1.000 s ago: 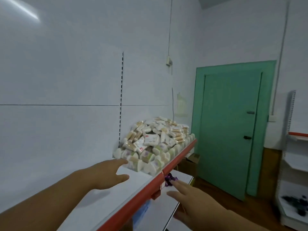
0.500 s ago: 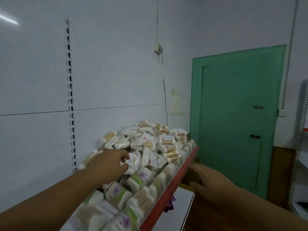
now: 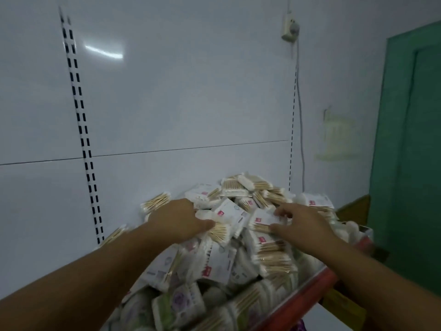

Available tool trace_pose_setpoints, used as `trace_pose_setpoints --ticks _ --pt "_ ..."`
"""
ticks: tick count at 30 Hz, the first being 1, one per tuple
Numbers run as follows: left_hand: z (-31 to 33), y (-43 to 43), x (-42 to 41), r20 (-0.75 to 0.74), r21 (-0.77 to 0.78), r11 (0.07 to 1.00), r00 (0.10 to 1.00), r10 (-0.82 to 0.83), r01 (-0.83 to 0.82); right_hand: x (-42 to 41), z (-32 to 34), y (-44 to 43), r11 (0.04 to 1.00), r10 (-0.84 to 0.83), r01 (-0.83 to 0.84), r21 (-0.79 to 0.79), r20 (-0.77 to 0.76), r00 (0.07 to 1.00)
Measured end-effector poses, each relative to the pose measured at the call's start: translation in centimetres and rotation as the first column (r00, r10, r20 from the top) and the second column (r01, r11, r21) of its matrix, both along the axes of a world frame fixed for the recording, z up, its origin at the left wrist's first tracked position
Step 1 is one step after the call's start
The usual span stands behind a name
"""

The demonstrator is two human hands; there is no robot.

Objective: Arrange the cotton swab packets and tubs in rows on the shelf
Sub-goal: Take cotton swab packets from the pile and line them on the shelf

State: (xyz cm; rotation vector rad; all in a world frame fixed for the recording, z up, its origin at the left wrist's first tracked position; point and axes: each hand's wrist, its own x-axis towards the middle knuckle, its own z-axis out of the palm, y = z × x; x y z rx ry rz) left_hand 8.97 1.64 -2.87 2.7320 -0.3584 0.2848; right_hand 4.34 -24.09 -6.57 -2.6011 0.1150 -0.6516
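Where the shelf [image 3: 310, 289] with its red front edge meets the white back panel [image 3: 167, 91], a loose heap of cotton swab packets [image 3: 238, 254] is piled, nothing in it set in rows. Nearer the camera, tubs [image 3: 177, 304] with green and purple labels are seen lying on their sides against one another. The left hand [image 3: 176, 220] is laid on the upper left of the heap, its thumb pressed to a packet of wooden-stick swabs [image 3: 220, 232]; its fingers are hidden behind the back of the hand, so it cannot be told whether they are curled or straight. The right hand [image 3: 303, 220] is placed on the upper right of the heap, and a white packet [image 3: 261, 219] with a red mark is pinched between its forefinger and thumb.

Two slotted uprights [image 3: 81, 130] are set into the back panel, with a thin horizontal seam between them. A wall socket [image 3: 290, 29] is mounted high on the right, and a cable [image 3: 301, 120] is hung down from it. A pale paper notice [image 3: 336, 139] is fixed to the wall beside a green door [image 3: 410, 139].
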Motion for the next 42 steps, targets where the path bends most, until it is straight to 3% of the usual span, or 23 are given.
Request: trace_pose_setpoints --ticks 4,10,13,16,19,22,25,28,31,34,37,39,42 --pt "0.5 -0.2 0.8 -0.127 -0.252 0.963 0.990 0.061 -0.092 1.0 -0.9 -1.6 0.999 0.044 -0.044 -0.004 0.025 0.999" --pt "0.5 -0.1 0.5 -0.192 -0.320 0.936 0.977 0.090 -0.149 0.7 -0.9 -2.7 0.998 0.064 -0.064 -0.002 0.078 0.995" --pt "1.3 1.0 -0.2 -0.166 -0.491 0.863 0.985 0.036 -0.115 -0.9 0.6 -2.6 0.986 0.062 -0.101 0.129 0.276 0.959" --pt "2.7 3.5 -2.3 -0.157 -0.697 0.711 0.987 -0.024 -0.093 -3.1 2.5 -0.2 0.922 0.162 -0.305 0.238 0.478 0.863" --pt "3.2 8.4 -6.1 -0.125 -0.845 0.528 0.991 -0.047 -0.081 -5.5 4.0 6.1 0.807 0.315 -0.530 0.261 0.570 0.759" --pt "1.6 15.9 -12.4 -0.084 -0.910 0.410 0.995 -0.055 -0.054 -8.2 3.6 14.7 0.598 0.466 -0.712 0.369 0.562 0.683" --pt "-1.8 24.3 -21.3 0.037 -0.866 0.499 0.997 0.072 -0.004 -10.8 2.0 25.0 0.309 0.625 -0.770 0.558 0.491 0.607" --pt "-5.3 32.2 -29.9 0.198 -0.839 0.541 0.896 0.396 -0.053 -15.0 -0.1 36.7 0.056 0.757 -0.694 0.718 0.422 0.498" --pt "-8.0 38.1 -37.3 0.244 -0.844 0.517 0.754 0.610 -0.145 -20.0 -2.5 47.0 -0.015 0.828 -0.655 0.755 0.377 0.415" --pt "-10.4 42.5 -43.7 0.204 -0.928 0.350 0.611 0.765 -0.128 -24.9 -3.9 54.9 -0.068 0.882 -0.655 0.753 0.352 0.313" --pt "-12.1 46.7 -48.9 0.172 -0.966 0.243 0.478 0.861 -0.089 -29.4 -5.1 61.7 -0.112 0.917 -0.653 0.749 0.331 0.223" --pt "-12.8 49.6 -51.4 0.136 -0.984 0.173 0.462 0.876 -0.039 -32.0 -6.1 65.8 -0.136 0.920 -0.652 0.746 0.339 0.196" --pt "-13.6 53.6 -54.0 0.009 -1.000 0.016 0.552 0.834 -0.008 -34.8 -7.9 71.9 -0.160 0.924 -0.619 0.769 0.337 0.179"
